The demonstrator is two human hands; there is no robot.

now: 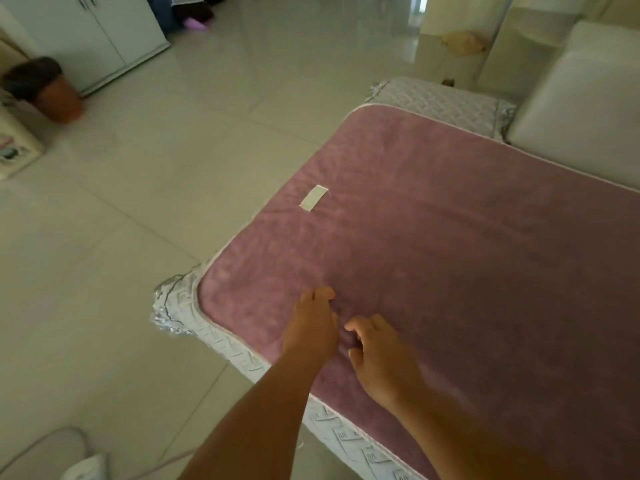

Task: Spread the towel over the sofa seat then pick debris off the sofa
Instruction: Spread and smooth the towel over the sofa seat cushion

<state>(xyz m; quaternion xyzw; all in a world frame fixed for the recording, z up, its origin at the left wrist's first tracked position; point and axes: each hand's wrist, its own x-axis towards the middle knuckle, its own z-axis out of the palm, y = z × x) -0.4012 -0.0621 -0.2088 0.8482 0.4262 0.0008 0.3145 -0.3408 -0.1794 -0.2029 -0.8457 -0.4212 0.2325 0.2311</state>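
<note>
Mauve towel [450, 254] already lies flat across the sofa seat [440, 98], so I judge spreading nearly finished. My left hand [311, 323] pinches something tiny; my right hand [377, 355] hovers half-curled, empty. Next I reach for the white strip [313, 198].

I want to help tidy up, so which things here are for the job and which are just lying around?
For the job:
towel, spread over the seat
sofa
white scrap lying on the towel
left hand and right hand, down on the towel

Just lying around:
bin
cabinet
box
floor
</note>
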